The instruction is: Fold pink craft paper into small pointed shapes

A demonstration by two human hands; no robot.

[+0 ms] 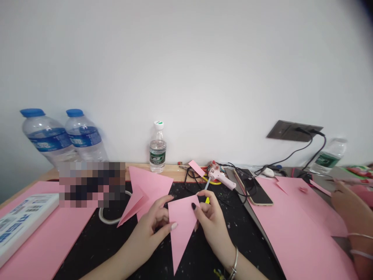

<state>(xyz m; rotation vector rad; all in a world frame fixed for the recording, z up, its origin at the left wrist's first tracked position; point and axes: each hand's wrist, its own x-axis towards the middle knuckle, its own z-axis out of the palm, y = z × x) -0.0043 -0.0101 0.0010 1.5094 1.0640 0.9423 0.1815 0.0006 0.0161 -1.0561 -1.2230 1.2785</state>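
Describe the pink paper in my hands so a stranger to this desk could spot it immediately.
Start at the pale wall and drop to the black mat below it. Over the mat, the left hand and right hand hold the pink paper between them. Unlike the other pink sheets, it sits in both your hands, its long point aiming down the picture.

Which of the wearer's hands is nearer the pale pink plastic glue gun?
Right. The right hand is close, on the near side of the glue gun; the left hand is farther off, to the gun's left.
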